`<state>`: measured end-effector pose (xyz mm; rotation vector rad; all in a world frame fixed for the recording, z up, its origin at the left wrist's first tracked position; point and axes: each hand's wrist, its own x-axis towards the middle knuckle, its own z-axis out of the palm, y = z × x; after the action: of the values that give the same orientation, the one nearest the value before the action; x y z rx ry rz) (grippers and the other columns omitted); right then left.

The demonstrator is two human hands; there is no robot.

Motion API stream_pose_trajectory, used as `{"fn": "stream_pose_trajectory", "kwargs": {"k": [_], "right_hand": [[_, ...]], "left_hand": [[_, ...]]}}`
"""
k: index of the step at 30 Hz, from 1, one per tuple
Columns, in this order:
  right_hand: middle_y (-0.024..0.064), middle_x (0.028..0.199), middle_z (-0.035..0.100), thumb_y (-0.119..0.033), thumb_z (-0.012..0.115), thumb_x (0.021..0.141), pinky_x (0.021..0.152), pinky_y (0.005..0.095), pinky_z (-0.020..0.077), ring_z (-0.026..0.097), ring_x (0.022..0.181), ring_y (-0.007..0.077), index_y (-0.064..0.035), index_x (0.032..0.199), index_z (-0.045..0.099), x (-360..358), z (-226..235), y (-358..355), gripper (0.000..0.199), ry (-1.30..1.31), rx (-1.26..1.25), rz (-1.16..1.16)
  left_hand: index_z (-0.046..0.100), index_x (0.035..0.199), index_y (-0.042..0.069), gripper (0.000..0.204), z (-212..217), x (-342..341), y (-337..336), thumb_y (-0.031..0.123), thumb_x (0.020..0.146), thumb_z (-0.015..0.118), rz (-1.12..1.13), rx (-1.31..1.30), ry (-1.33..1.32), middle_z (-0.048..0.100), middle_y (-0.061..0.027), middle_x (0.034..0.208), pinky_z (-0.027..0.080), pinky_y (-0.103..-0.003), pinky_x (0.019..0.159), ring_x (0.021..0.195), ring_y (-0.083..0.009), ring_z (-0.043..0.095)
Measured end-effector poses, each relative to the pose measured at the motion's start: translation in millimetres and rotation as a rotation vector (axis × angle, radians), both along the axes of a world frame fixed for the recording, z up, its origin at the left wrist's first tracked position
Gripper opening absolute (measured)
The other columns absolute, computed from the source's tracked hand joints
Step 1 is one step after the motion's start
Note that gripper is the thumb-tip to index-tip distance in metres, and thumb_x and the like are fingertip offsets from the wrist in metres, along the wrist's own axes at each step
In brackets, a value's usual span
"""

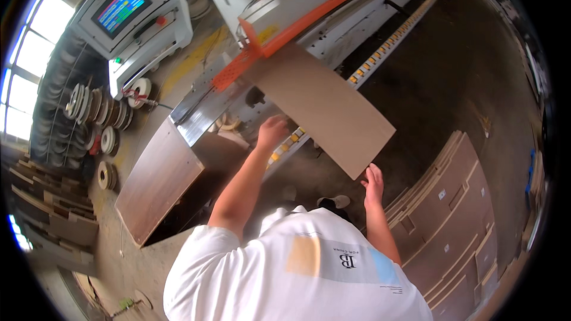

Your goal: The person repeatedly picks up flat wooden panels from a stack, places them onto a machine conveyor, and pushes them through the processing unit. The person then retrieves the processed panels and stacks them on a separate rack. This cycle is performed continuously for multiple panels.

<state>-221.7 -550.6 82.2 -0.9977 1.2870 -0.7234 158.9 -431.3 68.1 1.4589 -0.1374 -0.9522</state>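
Note:
A flat rectangular brown board reaches out toward me from under the orange guard of a long machine. Its far end is hidden beneath the guard. My right hand is at the board's near right corner, fingers stretched out and fingertips at or very near the edge; actual contact is hard to tell. Left of the board, my left hand hangs above the roller rail, apart from the board. Its fingers are curled in, with nothing visible in them.
A grey control cabinet with a lit screen stands at the far left, near several edging rolls. A brown wood-faced box sits left of me. Stacked cut panels lie at my right. The orange guard runs along the machine.

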Motion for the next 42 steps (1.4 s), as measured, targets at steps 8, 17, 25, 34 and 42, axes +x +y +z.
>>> {"fn": "stream_pose_trajectory", "kwargs": {"k": [8,17,25,34,42], "right_hand": [[-0.0038,0.088,0.060,-0.014,0.063,0.102,0.068,0.0215,0.0425,0.050,0.076,0.0041,-0.0037,0.107,0.065,52.4,-0.4,4.5,0.012,-0.005,-0.495,0.289],[0.0095,0.097,0.071,-0.022,0.075,0.081,0.087,0.0439,0.0515,0.065,0.095,0.0341,-0.0107,0.098,0.069,271.9,17.1,93.2,0.021,0.284,-0.992,0.948],[0.0012,0.079,0.069,-0.025,0.077,0.077,0.074,0.0415,0.0459,0.065,0.078,0.0272,-0.0158,0.081,0.066,345.4,-21.9,141.5,0.015,0.682,-1.057,1.169],[0.0019,0.075,0.066,-0.024,0.075,0.074,0.072,0.0420,0.0438,0.061,0.074,0.0281,-0.0163,0.077,0.064,362.8,-30.3,147.1,0.013,0.844,-1.046,1.234],[0.0007,0.075,0.065,-0.024,0.074,0.073,0.071,0.0413,0.0434,0.061,0.074,0.0270,-0.0161,0.078,0.064,373.4,-31.9,146.4,0.014,0.834,-1.025,1.245]], "left_hand": [[0.068,0.121,0.001,0.027,39.7,7.8,112.5,0.020,0.102,0.065,0.037,0.061,-0.092,0.073,-0.0071,0.103,0.055,-0.028,0.077,0.086,-0.0140,0.069],[0.073,0.113,0.000,0.025,25.2,291.0,237.7,0.015,0.095,0.068,0.250,0.162,-0.635,0.074,-0.0072,0.092,0.055,-0.031,0.076,0.084,-0.0144,0.068],[0.065,0.127,0.010,0.046,-2.0,468.9,236.9,0.019,0.083,0.076,-0.304,0.546,-1.162,0.067,-0.0089,0.127,0.054,-0.041,0.088,0.104,-0.0314,0.068],[0.063,0.106,0.002,0.024,-79.3,520.5,192.0,0.010,0.084,0.067,-0.983,0.751,-1.055,0.065,-0.0173,0.113,0.057,-0.045,0.087,0.105,-0.0371,0.068],[0.071,0.097,0.001,0.017,-93.8,529.8,197.9,0.003,0.082,0.065,-0.950,0.599,-1.084,0.070,-0.0181,0.103,0.058,-0.045,0.080,0.097,-0.0376,0.070]]}}
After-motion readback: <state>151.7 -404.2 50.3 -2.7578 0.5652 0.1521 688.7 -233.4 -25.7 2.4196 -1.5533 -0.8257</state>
